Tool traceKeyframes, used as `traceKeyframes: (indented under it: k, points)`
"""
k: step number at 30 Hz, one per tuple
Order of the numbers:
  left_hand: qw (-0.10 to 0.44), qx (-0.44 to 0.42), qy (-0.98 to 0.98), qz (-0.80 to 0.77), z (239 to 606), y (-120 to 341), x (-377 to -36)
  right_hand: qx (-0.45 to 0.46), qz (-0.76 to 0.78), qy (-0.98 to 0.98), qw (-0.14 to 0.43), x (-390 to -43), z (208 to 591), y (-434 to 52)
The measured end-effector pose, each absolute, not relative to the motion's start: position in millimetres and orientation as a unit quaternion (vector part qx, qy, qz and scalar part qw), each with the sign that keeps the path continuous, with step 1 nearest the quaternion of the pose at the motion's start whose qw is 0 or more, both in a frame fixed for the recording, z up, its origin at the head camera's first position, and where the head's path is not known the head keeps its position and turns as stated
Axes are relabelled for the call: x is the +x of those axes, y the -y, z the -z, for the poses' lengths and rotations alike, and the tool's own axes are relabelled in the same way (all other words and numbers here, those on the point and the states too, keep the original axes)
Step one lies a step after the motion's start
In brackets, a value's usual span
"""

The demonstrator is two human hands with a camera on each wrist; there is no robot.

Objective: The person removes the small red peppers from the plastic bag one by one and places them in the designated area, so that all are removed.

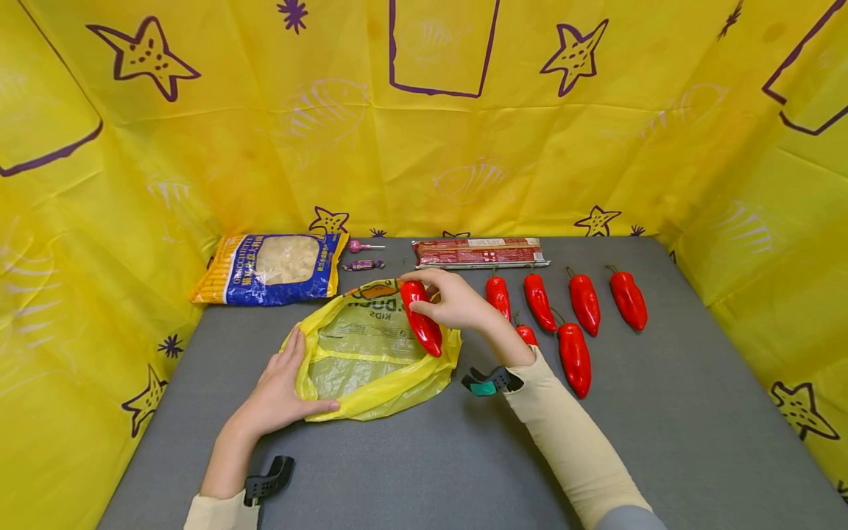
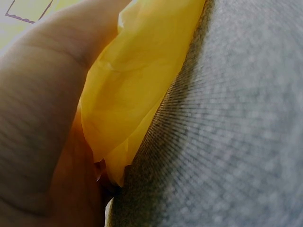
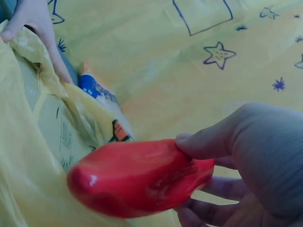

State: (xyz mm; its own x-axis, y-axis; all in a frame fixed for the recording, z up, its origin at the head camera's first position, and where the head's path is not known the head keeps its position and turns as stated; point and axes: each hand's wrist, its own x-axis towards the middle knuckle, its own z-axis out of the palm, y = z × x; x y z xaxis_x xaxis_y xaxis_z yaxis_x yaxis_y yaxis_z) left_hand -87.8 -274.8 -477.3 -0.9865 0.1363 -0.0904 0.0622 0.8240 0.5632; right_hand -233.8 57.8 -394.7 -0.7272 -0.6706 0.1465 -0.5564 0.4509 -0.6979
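A yellow plastic bag (image 1: 371,401) lies on the grey table with its mouth spread wide toward me. My left hand (image 1: 277,383) rests against the bag's left rim, thumb and fingers stretched apart along its edge. Between the thumb and fingers of my right hand (image 1: 453,298) is a glossy red chili pepper (image 1: 422,324), pinched near its stem end. This pepper (image 3: 128,179) hangs tilted over the right side of the bag's mouth. In the left wrist view, yellow bag film (image 2: 137,71) lies against the left hand; the fingertips are hidden.
Several more red peppers (image 1: 575,359) lie on the table to the right. Along the back are a blue and orange food packet (image 1: 271,294), a lollipop (image 1: 358,246), a purple wrapped candy (image 1: 364,265) and a long red packet (image 1: 477,252). Yellow patterned cloth (image 1: 437,147) encloses the table.
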Motion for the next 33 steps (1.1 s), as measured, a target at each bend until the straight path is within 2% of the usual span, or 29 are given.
traceKeyframes:
  k: [15,33]
  points:
    - [0.065,0.051,-0.953,-0.290,477.1,275.3,-89.5,-0.285,0.439,-0.851,0.050,-223.7,395.7,-110.5]
    - [0.067,0.049,-0.953,-0.291,475.7,273.4,-86.9,-0.226,0.434,-0.872,0.003,-210.6,407.3,-181.2]
